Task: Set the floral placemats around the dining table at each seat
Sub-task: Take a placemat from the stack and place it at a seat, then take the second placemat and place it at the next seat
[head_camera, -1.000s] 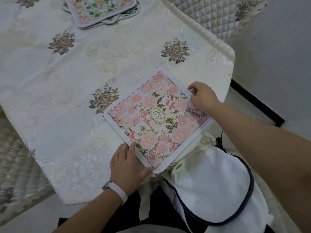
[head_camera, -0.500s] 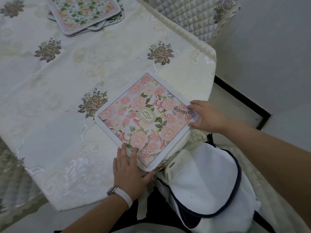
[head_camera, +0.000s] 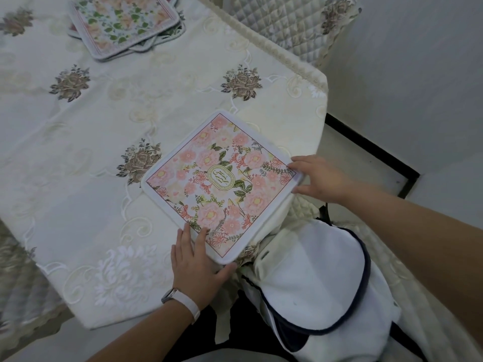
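**Placemat squared at the near seat**

Nearest, a white bag (head_camera: pixel 313 280) with dark trim lies just below the worktop (head_camera: pixel 78 158) edge. The left hand (head_camera: pixel 194 259), a watch (head_camera: pixel 180 300) on its wrist, lies flat on the tablecloth (head_camera: pixel 162 82). Its fingers are straight and together, their tips touch the placemat's (head_camera: pixel 219 181) near-left edge, and the thumb reaches out below the near corner. The placemat lies turned like a diamond at the worktop's near-right end, and its near-right side appears to overhang the edge. The right hand (head_camera: pixel 318 178) is spread at the right corner, a finger above it and the thumb below, both touching the rim. Far off, at the left, sits a stack (head_camera: pixel 125 22) of more placemats. Beyond the far-right edge stands a quilted chair (head_camera: pixel 282 22).
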Motion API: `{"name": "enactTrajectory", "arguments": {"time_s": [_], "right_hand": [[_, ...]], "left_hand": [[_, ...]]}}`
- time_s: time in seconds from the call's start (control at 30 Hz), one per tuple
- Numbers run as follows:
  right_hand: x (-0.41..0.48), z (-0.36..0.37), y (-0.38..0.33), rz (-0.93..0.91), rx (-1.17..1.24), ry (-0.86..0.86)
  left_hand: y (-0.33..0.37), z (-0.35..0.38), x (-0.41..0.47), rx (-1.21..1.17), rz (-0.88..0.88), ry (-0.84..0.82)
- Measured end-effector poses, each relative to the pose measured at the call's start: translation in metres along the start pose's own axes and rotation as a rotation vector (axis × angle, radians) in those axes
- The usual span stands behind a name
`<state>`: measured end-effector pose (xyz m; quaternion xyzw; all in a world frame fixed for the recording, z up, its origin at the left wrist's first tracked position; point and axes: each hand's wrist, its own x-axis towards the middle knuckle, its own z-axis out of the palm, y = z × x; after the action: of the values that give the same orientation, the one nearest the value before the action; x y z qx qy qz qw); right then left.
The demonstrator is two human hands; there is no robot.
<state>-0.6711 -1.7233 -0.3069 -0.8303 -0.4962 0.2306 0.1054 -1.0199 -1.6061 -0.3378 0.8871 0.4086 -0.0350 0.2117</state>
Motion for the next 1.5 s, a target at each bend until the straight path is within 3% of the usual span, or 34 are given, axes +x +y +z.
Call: {"name": "enactTrajectory", "arguments": {"time_s": [0.47,0.67,0.8,1.0,1.13,1.5], "right_hand": [[-0.005,0.003,-0.009,0.051,0.011,0.021],[-0.005,-0.001,-0.045,-0.022,0.077,0.151],[-0.004,-0.014,-0.099,-0.135,0.126,0.193],[-0.003,-0.02,-0.196,-0.329,0.022,0.193],[0.002,-0.011,-0.258,-0.41,-0.041,0.165],[-0.013,0.038,-0.474,-0.593,-0.143,0.138]], "left_hand": [[0.006,-0.011,0.004,0.012,-0.028,-0.066],[-0.001,-0.053,-0.002,-0.031,0.064,-0.022],[-0.02,-0.093,-0.004,-0.118,0.097,0.146],[-0.067,-0.157,-0.012,0.1,0.132,0.241],[-0.109,-0.19,-0.03,0.235,0.059,0.22],[-0.275,-0.278,-0.163,0.215,-0.211,0.365]]}}
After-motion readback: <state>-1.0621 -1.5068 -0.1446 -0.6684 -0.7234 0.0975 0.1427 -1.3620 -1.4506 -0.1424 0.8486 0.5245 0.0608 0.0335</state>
